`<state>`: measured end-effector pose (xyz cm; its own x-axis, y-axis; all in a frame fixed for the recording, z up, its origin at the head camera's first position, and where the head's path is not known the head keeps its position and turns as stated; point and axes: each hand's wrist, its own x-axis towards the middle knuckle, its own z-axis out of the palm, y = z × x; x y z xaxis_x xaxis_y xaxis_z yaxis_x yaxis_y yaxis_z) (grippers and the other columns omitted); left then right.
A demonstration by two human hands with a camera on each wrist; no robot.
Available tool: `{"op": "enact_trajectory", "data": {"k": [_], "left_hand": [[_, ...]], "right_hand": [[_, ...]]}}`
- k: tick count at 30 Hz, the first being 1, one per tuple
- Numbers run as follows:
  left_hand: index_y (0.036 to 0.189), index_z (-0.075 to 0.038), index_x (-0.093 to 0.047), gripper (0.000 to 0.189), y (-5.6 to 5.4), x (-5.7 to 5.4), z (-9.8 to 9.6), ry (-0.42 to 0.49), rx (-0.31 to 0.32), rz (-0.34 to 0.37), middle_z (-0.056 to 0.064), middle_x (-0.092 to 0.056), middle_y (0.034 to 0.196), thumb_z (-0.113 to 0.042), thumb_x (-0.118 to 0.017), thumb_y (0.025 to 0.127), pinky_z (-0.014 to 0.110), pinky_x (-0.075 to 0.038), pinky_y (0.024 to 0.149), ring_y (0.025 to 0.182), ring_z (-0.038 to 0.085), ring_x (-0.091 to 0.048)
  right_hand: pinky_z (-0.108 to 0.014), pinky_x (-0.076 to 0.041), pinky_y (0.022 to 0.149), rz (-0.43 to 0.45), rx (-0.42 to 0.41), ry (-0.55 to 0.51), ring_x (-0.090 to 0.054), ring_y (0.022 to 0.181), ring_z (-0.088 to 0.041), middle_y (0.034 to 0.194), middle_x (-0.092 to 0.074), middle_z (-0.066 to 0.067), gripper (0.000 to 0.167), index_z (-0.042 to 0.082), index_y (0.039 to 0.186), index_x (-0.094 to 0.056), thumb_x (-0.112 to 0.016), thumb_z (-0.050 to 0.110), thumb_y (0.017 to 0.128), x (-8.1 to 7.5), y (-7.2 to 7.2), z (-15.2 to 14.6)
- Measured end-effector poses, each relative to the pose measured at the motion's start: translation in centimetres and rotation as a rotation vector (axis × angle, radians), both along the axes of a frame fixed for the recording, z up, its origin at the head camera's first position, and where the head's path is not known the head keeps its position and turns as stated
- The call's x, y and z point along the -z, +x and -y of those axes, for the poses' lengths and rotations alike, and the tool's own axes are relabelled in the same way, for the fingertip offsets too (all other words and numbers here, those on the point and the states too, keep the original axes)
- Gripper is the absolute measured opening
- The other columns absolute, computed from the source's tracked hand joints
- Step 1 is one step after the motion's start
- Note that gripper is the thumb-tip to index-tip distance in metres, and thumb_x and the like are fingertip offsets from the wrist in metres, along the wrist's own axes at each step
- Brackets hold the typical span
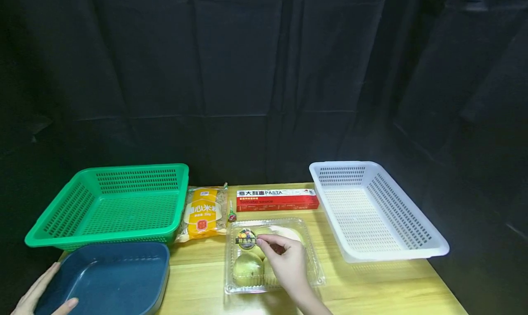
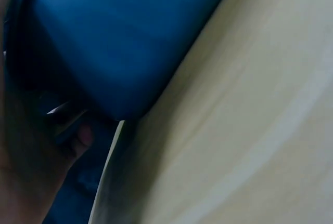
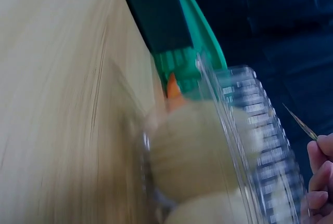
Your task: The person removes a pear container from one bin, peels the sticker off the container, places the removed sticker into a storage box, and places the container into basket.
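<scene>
My right hand (image 1: 286, 262) pinches a round fruit sticker (image 1: 246, 239) by its right edge, between thumb and fingertips. Seen edge-on in the right wrist view, the sticker (image 3: 302, 123) stands clear of the lid. Below it sits a clear plastic fruit box (image 1: 311, 260), closed over several round yellow-green fruits (image 1: 248, 268). At the lower left, my left hand (image 1: 35, 296) grips the left side of a dark blue dish (image 1: 111, 283), thumb over the rim. The left wrist view shows the dish's outer wall (image 2: 130, 31) close up, with a curled fingertip (image 2: 83, 134) near its lower edge.
Behind the dish is a green basket (image 1: 132, 214). A yellow-labelled bag of rice noodles (image 1: 203, 212), a small wrapped lollipop (image 1: 232, 216) and a red and white pasta box (image 1: 277, 200) lie along the back. A white basket (image 1: 371, 223) stands at the right.
</scene>
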<state>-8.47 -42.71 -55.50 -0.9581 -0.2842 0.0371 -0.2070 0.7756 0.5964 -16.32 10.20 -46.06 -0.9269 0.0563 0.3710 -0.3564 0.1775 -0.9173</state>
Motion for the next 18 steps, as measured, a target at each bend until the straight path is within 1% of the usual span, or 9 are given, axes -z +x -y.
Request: {"op": "enact_trajectory", "data": {"k": [2, 4, 7, 9, 10, 13, 14, 16, 18], "left_hand": [[0.166, 0.006, -0.001, 0.114, 0.2, 0.3, 0.2, 0.003, 0.006, -0.017, 0.046, -0.003, 0.164, -0.053, -0.071, 0.098, 0.083, -0.003, 0.116, 0.146, 0.071, -0.010], [0.165, 0.008, -0.005, 0.114, 0.4, 0.7, 0.4, 0.016, 0.023, -0.074, 0.047, -0.006, 0.164, -0.047, -0.076, 0.096, 0.080, 0.000, 0.120, 0.148, 0.070, -0.010], [0.166, 0.008, -0.007, 0.115, 0.7, 1.3, 0.7, 0.011, 0.071, -0.142, 0.046, -0.005, 0.165, -0.039, -0.082, 0.092, 0.067, 0.013, 0.125, 0.152, 0.066, -0.005], [0.166, 0.007, -0.008, 0.117, 0.8, 1.5, 0.8, -0.004, 0.104, -0.190, 0.047, -0.005, 0.165, -0.033, -0.086, 0.088, 0.056, 0.016, 0.125, 0.154, 0.063, -0.002], [0.167, 0.006, -0.008, 0.119, 0.8, 1.6, 0.9, -0.020, 0.115, -0.210, 0.046, -0.006, 0.165, -0.031, -0.087, 0.087, 0.048, 0.018, 0.125, 0.158, 0.054, 0.003], [0.167, 0.004, -0.015, 0.120, 0.8, 2.2, 1.3, -0.037, 0.194, -0.350, 0.043, -0.013, 0.167, -0.016, -0.091, 0.077, 0.020, 0.011, 0.121, 0.162, 0.012, 0.004], [0.170, -0.004, -0.016, 0.122, 0.7, 2.5, 1.5, -0.039, 0.226, -0.397, 0.031, -0.011, 0.173, -0.013, -0.092, 0.074, 0.012, 0.007, 0.117, 0.158, -0.001, 0.002], [0.172, -0.022, -0.017, 0.116, 0.3, 3.2, 2.5, -0.025, 0.338, -0.486, 0.007, -0.011, 0.178, -0.018, -0.088, 0.080, 0.002, 0.002, 0.110, 0.147, -0.019, -0.005], [0.170, -0.037, -0.017, 0.102, -0.3, 3.8, 3.9, -0.004, 0.477, -0.569, -0.013, -0.014, 0.175, -0.028, -0.080, 0.090, 0.000, -0.003, 0.112, 0.149, -0.017, -0.010]], "right_hand": [[-0.019, -0.057, 0.064, 0.025, -0.025, -0.009, -0.070, 0.070, -0.010, 0.091, -0.082, -0.008, 0.007, 0.006, 0.092, -0.085, -0.085, 0.002, 0.086, -0.1, 0.1, 0.7], [-0.018, -0.057, 0.064, 0.056, -0.050, -0.018, -0.070, 0.070, -0.010, 0.091, -0.082, -0.009, 0.006, 0.006, 0.093, -0.085, -0.085, 0.004, 0.087, -0.2, 0.2, 1.4], [-0.017, -0.054, 0.062, 0.088, -0.092, -0.026, -0.067, 0.068, -0.008, 0.091, -0.082, -0.010, 0.007, 0.006, 0.094, -0.085, -0.086, 0.006, 0.087, -0.3, 0.3, 2.5], [-0.016, -0.053, 0.062, 0.102, -0.121, -0.031, -0.064, 0.067, -0.005, 0.091, -0.082, -0.010, 0.007, 0.005, 0.095, -0.085, -0.085, 0.007, 0.088, -0.3, 0.4, 3.4], [-0.016, -0.053, 0.062, 0.106, -0.135, -0.035, -0.064, 0.068, -0.005, 0.092, -0.082, -0.011, 0.007, 0.005, 0.095, -0.085, -0.085, 0.007, 0.088, -0.3, 0.4, 3.8], [-0.016, -0.053, 0.063, 0.121, -0.173, -0.054, -0.065, 0.069, -0.004, 0.093, -0.082, -0.012, 0.008, 0.003, 0.095, -0.085, -0.085, 0.008, 0.089, -0.4, 0.5, 5.1], [-0.016, -0.054, 0.065, 0.126, -0.185, -0.061, -0.066, 0.070, -0.004, 0.093, -0.082, -0.012, 0.008, 0.003, 0.096, -0.085, -0.085, 0.008, 0.089, -0.5, 0.6, 5.5], [-0.016, -0.054, 0.066, 0.139, -0.205, -0.069, -0.067, 0.071, -0.004, 0.094, -0.082, -0.012, 0.009, 0.003, 0.096, -0.085, -0.085, 0.009, 0.089, -0.5, 0.7, 6.3], [-0.016, -0.055, 0.067, 0.147, -0.225, -0.070, -0.067, 0.072, -0.003, 0.094, -0.082, -0.012, 0.010, 0.003, 0.096, -0.085, -0.085, 0.009, 0.089, -0.6, 0.9, 7.1]]}}
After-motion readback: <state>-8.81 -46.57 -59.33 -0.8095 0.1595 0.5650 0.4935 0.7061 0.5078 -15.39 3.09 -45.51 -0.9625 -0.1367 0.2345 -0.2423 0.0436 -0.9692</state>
